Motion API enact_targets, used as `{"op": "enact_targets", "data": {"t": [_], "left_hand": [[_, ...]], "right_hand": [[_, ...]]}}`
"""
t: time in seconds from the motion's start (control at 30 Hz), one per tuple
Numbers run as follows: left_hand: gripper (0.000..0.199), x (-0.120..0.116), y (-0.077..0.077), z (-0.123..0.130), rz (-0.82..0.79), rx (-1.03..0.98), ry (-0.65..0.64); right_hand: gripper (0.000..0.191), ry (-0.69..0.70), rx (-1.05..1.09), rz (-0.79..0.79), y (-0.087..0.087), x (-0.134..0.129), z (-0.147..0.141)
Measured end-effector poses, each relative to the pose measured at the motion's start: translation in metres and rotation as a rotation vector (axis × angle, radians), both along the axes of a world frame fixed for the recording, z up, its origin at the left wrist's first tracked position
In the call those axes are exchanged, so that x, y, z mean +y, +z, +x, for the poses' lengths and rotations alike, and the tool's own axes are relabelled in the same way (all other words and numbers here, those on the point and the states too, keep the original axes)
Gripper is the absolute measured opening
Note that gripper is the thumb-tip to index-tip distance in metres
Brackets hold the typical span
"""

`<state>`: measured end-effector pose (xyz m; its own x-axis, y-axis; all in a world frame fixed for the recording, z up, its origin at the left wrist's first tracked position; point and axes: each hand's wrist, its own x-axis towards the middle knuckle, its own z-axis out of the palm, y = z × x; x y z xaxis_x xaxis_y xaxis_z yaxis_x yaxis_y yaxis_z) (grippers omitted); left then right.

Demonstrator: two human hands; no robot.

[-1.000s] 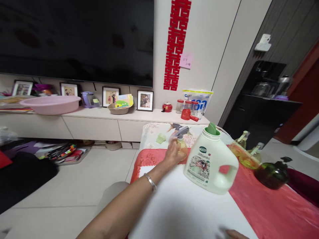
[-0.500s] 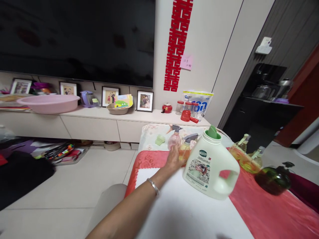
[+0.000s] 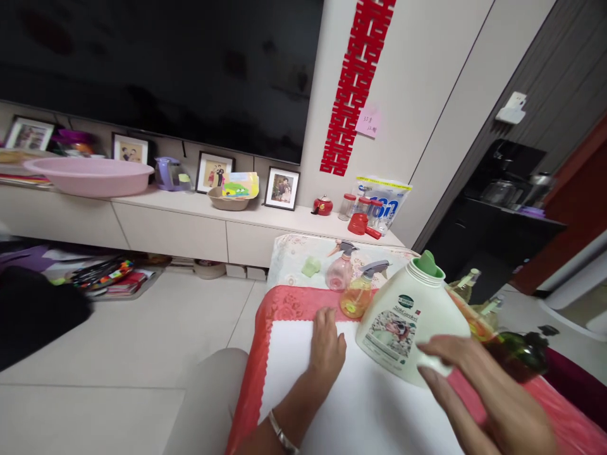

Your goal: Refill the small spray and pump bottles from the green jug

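Note:
A pale green jug (image 3: pixel 391 322) with a printed label and an uncapped green spout stands upright on the white mat (image 3: pixel 289 354). My right hand (image 3: pixel 493 385), blurred and with thumb and fingers apart, is by the jug's handle; whether it touches is unclear. To the jug's left, my left hand (image 3: pixel 327 347) is low over the mat, holding nothing, fingers loosely bent and thumb apart. Just beyond it stands a spray bottle with orange-yellow liquid (image 3: pixel 355 298). A pink spray bottle (image 3: pixel 339 272) is behind that one.
A small light-green item (image 3: pixel 311 266) lies on the floral cloth. Behind the jug are yellow-liquid bottles (image 3: pixel 465 285) and a dark green pump bottle (image 3: pixel 519 354) on the red cloth (image 3: pixel 284 303). Along the wall, a low cabinet (image 3: pixel 175 221) carries a pink basin (image 3: pixel 95 177) and picture frames.
My left hand has let go of the orange-yellow spray bottle and drawn back toward me. My right hand has come into view beside the jug. The camera view has shifted slightly.

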<state>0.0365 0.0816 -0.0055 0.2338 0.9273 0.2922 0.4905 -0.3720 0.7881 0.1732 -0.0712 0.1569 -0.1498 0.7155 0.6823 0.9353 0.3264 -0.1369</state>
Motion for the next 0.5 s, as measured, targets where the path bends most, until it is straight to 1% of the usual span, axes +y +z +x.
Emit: {"op": "enact_targets", "data": {"t": [0.03,0.07,0.1,0.13,0.17,0.2,0.23,0.27,0.33,0.4,0.5], "left_hand": [[0.057,-0.002,-0.001,0.000,0.004,0.013,-0.008],[0.056,-0.003,-0.001,0.000,0.007,0.026,-0.016],[0.055,-0.004,-0.002,0.000,0.010,0.040,-0.023],[0.053,-0.004,-0.002,0.000,0.012,0.052,-0.028],[0.052,-0.004,-0.002,0.000,0.015,0.063,-0.030],[0.052,-0.004,-0.002,0.000,0.017,0.072,-0.031],[0.051,-0.004,-0.002,0.000,0.018,0.080,-0.031],[0.051,-0.004,-0.002,0.000,0.019,0.086,-0.032],[0.050,-0.004,-0.002,0.000,0.018,0.096,-0.035],[0.048,-0.004,-0.002,0.000,0.013,0.104,-0.036],[0.047,-0.004,-0.002,0.001,0.006,0.112,-0.040]], "right_hand": [[0.020,0.047,-0.118,0.002,0.024,0.021,-0.006],[0.021,0.018,-0.232,-0.034,0.045,0.045,-0.012],[0.022,-0.112,-0.358,-0.160,0.062,0.069,-0.017],[0.024,-0.295,-0.515,-0.385,0.076,0.093,-0.023],[0.023,-0.362,-0.574,-0.474,0.086,0.116,-0.027],[0.018,-0.394,-0.614,-0.533,0.092,0.137,-0.030],[0.013,-0.417,-0.659,-0.596,0.095,0.156,-0.032],[0.014,-0.441,-0.701,-0.662,0.095,0.172,-0.033],[0.026,-0.495,-0.765,-0.788,0.089,0.196,-0.031],[0.033,-0.516,-0.806,-0.889,0.080,0.211,-0.027],[0.035,-0.498,-0.834,-0.993,0.070,0.221,-0.020]]}}
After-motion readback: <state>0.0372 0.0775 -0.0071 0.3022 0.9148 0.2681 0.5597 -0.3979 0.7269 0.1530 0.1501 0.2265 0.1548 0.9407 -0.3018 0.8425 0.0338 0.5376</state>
